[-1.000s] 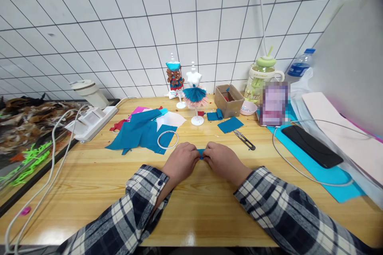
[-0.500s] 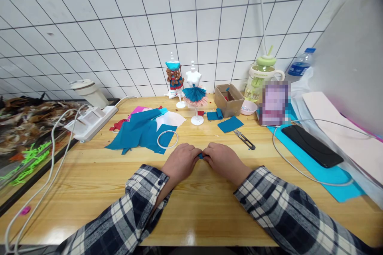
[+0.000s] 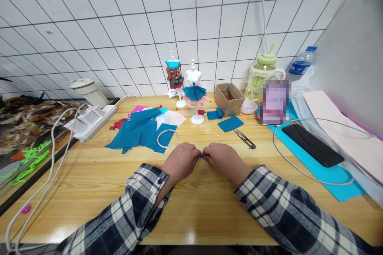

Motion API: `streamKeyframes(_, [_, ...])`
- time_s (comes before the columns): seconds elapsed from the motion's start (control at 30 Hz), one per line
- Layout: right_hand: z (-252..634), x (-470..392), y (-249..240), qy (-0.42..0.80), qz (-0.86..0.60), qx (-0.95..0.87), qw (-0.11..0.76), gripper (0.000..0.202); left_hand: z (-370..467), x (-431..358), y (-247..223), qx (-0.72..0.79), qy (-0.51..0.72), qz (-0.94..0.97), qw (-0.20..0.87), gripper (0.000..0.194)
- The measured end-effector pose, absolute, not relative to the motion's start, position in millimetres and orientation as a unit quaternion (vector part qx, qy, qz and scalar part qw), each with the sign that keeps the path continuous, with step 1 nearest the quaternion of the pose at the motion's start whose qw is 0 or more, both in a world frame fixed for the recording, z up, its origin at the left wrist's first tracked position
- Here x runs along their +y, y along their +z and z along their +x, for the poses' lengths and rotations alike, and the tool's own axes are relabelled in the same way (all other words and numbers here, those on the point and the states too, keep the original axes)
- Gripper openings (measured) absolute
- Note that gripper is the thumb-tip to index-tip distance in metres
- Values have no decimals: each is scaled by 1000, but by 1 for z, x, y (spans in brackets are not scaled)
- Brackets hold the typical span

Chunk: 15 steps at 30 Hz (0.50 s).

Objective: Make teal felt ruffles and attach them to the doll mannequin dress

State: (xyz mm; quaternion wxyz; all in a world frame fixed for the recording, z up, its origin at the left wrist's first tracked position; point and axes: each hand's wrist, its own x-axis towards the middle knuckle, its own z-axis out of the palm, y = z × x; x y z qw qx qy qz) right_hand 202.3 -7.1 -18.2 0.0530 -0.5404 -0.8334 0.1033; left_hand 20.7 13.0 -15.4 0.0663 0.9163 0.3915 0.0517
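A small piece of blue fabric [image 3: 202, 157] is pinched between my two hands just above the wooden table; most of it is hidden by fingers. My left hand [image 3: 183, 160] closes on its left end, my right hand [image 3: 224, 160] on its right end. Beyond them stands a white mini dress form [image 3: 194, 76] wearing a pleated skirt [image 3: 195, 95] of blue over pink. A blue fabric rectangle [image 3: 230, 124] lies to the right, beside thread snips [image 3: 245, 139]. At the left, larger blue fabric pieces [image 3: 140, 129] lie under a white ring [image 3: 159, 138].
A cardboard box [image 3: 229, 105], pink bowl [image 3: 249, 106] and green-lidded jug [image 3: 263, 71] stand at the back right. Near them are a pixelated upright screen [image 3: 273, 101] and a black phone [image 3: 312, 144]. A power strip [image 3: 95, 123] with looping cables sits left. Another dressed form [image 3: 174, 75] stands behind.
My hands stay almost in place, still pinching the blue fabric. Less of it shows between the fingertips now. The view has shifted slightly.
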Motion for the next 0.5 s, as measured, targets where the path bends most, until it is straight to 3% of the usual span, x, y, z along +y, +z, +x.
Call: streamKeyframes(0.5, [206,-6,-23,117,-548,-824,80,18,22,12,-10,405,48,912,37,20])
